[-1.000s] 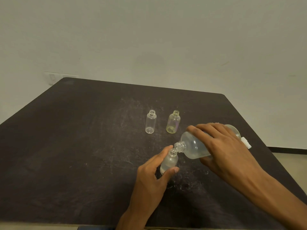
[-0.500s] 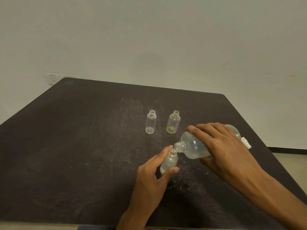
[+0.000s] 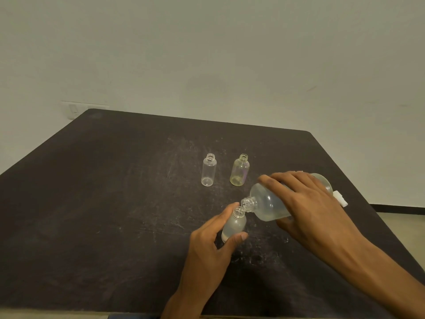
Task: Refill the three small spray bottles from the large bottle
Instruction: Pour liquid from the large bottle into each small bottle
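While the left hand (image 3: 210, 245) pinches a small bottle (image 3: 234, 225), the right hand (image 3: 308, 208) grips the tilted large bottle (image 3: 268, 204).

Scuffed matt table (image 3: 115, 203), clear plastic bottles (image 3: 208, 169)

A plain indoor room, its kind unclear. A bare pale wall (image 3: 207, 54) carries a switch plate (image 3: 74, 110). A scuffed dark surface (image 3: 92, 203) stands against it.

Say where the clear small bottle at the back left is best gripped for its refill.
Grip the clear small bottle around its straight lower body, from the left hand's side. It stands upright, uncapped and apart from the yellowish bottle, so a low side grip probably leaves its mouth free.
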